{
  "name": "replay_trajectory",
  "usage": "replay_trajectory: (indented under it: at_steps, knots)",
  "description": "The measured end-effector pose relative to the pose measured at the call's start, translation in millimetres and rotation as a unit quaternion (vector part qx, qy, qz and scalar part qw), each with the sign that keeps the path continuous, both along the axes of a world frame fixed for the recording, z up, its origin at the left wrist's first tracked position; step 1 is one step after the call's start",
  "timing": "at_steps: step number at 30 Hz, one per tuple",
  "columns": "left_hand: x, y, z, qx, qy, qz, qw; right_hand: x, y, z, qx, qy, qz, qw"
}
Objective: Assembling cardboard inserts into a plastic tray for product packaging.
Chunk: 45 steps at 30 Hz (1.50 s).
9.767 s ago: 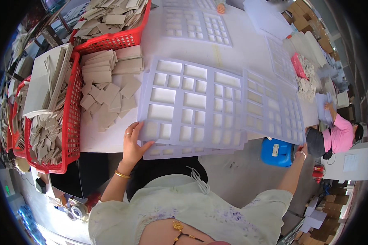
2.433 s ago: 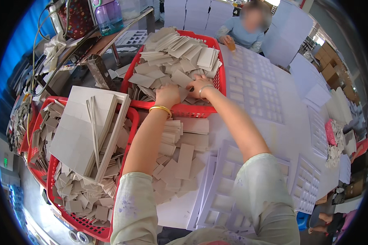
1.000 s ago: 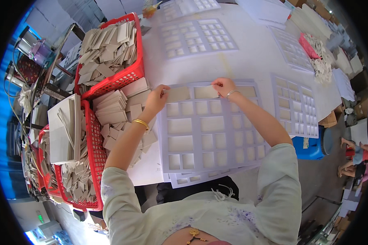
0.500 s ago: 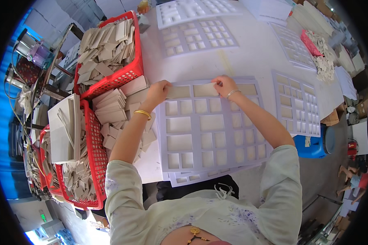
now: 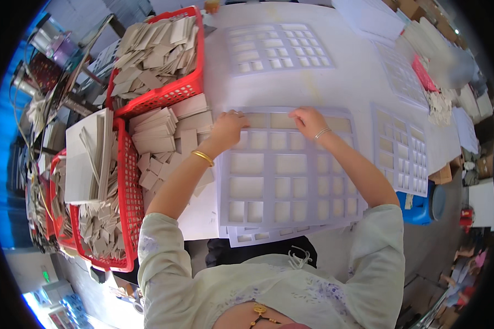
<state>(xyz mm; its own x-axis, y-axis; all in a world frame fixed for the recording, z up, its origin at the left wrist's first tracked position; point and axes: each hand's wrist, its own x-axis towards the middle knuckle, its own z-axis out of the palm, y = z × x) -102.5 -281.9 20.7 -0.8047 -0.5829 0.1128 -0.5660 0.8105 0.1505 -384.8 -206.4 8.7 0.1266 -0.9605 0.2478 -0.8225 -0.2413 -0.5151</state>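
A white sheet with rows of rectangular windows lies in front of me, on top of a similar sheet whose lower edge sticks out. My left hand rests on its upper left corner, fingers bent over the first window of the top row. Along that row my right hand touches the sheet, its index finger reaching left and thumb apart from it. Grey cardboard shows in the top row's windows. Nothing is visibly lifted in either hand. Left of the sheet lie loose grey card pieces and stacked strips.
Red baskets of grey card offcuts stand along the left; flat boards top the nearer one. More windowed sheets lie at the far side and right. A blue barrel stands beyond the table's right edge.
My left hand has flattened onto the sheet's corner, and my right fingers have loosened from their pinch. The farthest windowed sheet is gone from the table. The view has shifted slightly.
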Motion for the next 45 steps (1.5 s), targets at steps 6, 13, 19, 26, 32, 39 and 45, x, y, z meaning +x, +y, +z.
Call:
replay_trajectory:
  at_steps: [6, 13, 19, 26, 32, 39, 45]
  knots:
    - [22.6, 28.8, 0.9, 0.001, 0.067, 0.014, 0.998, 21.3, 2.5, -1.0, 0.023, 0.177, 0.052, 0.983]
    - [100.5, 150.0, 50.8, -0.017, 0.222, -0.04, 0.974, 5.3, -1.1, 7.5, 0.081, 0.191, 0.084, 0.975]
    - [242.1, 222.6, 89.6, -0.142, 0.207, 0.192, 0.949, 12.9, -21.1, 13.2, 0.109, 0.186, 0.101, 0.971]
    - [400.0, 227.7, 95.3, -0.095, 0.221, 0.52, 0.82, 28.7, -61.0, 14.4, 0.022, 0.218, 0.05, 0.974]
    - [402.0, 206.9, 76.9, -0.079, 0.136, 0.551, 0.82, 65.0, -106.9, -25.9, -0.01, 0.199, -0.024, 0.98]
    - [418.7, 191.6, 59.9, 0.022, 0.214, 0.583, 0.784, 77.9, -115.6, -31.7, 0.174, 0.174, -0.054, 0.968]
    - [420.9, 184.9, 56.3, 0.059, 0.274, 0.58, 0.765, 79.5, -98.3, -14.1, 0.141, 0.112, 0.021, 0.983]
